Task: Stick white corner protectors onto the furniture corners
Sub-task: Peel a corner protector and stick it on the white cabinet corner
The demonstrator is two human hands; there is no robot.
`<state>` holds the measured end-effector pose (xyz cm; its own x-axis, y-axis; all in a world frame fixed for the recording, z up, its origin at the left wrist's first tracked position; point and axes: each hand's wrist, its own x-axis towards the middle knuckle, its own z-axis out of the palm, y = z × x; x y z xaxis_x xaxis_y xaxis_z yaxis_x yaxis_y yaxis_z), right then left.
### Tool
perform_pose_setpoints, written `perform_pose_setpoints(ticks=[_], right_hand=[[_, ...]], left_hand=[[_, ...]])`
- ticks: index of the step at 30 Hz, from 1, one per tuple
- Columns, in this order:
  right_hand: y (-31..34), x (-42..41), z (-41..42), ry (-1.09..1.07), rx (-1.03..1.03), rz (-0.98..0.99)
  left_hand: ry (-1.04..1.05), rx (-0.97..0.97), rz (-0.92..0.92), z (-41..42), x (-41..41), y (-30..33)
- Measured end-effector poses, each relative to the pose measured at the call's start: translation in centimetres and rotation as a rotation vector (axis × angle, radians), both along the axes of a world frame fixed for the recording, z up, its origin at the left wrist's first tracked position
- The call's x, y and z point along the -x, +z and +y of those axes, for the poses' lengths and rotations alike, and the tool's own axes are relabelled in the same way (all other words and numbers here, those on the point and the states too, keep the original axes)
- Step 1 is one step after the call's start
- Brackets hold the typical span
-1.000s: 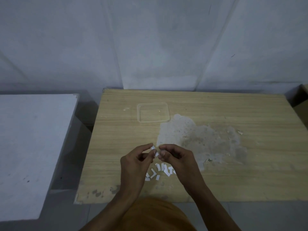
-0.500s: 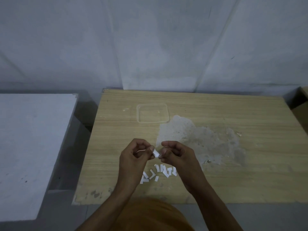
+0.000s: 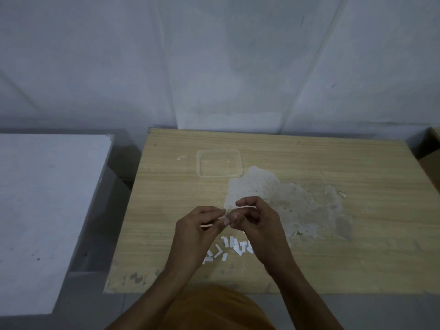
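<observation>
I bring my left hand [image 3: 197, 231] and my right hand [image 3: 257, 225] together over the wooden table [image 3: 333, 258], fingertips almost touching. The fingers on both hands are curled in, and they meet at one tiny spot. I think a small white piece is pinched there, but my fingers hide it, so I cannot tell for sure what either hand holds. My guess is that I am peeling the back off a sticky piece. That would be why the hands sit so close, up off the table, where I can see them well.

Just below the pinch, toward my body, lies the pile of white corner protectors [image 3: 229, 248]. They are little white bits, some straight and some bent like an L. They lie loose and mixed up, some touching, right on the wood. I keep them near so the next one is easy to grab.

Past the pinch, farther from me, sits a clear plastic lid [image 3: 220, 163], flat on the table. To the right of the pinch the table top has a rough grey worn patch [image 3: 285, 201].

No table corner I can see has a white piece on it yet, so I judge the sticking has not started here.
</observation>
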<state>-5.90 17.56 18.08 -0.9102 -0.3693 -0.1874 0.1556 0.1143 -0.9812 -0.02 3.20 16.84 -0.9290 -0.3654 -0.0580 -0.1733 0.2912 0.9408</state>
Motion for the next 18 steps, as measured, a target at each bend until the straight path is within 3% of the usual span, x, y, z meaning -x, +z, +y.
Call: perform_pose_setpoints(ticks=[6, 10, 13, 18], right_hand=[[-0.13, 0.19, 0.08, 0.045, -0.053, 0.050], [-0.22, 0.24, 0.27, 0.070, -0.063, 0.038], [-0.32, 0.34, 0.38, 0.036, -0.036, 0.023], [-0.69, 0.20, 0.39, -0.038, 0.020, -0.008]], left_hand=[[0.018, -0.343, -0.157, -0.45, 0.36, 0.41], [0.018, -0.448, -0.204, -0.52, 0.39, 0.54], [0.057, -0.321, -0.179, -0.50, 0.37, 0.48], [0.046, 0.032, 0.026, 0.16, 0.29, 0.37]])
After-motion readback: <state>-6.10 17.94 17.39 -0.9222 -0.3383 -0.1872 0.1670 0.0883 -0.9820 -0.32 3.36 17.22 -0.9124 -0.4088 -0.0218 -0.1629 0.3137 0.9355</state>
